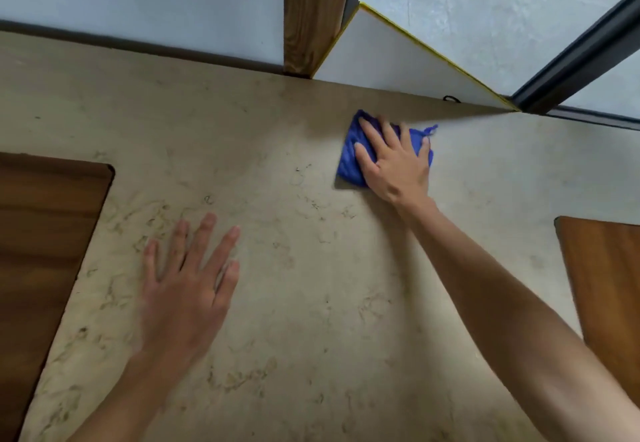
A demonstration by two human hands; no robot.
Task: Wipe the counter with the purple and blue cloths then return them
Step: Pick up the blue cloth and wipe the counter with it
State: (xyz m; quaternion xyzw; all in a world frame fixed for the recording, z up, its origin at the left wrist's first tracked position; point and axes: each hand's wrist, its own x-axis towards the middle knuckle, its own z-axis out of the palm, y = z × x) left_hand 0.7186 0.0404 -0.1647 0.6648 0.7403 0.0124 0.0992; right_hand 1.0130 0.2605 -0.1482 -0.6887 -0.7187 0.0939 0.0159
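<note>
Right hand [394,164] flat on blue cloth [349,161], left hand [187,289] splayed over counter [277,130]

cloth [348,161] on counter [294,303] (far right) — under right hand [394,164] | left hand [187,289] nearer

right hand [394,161] flat on blue cloth [349,161] — counter [294,303] | left hand [187,286] spread, empty

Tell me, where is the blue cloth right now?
In the head view, the blue cloth lies flat on the beige counter, far right of centre, under the right hand, near the back edge.
</note>
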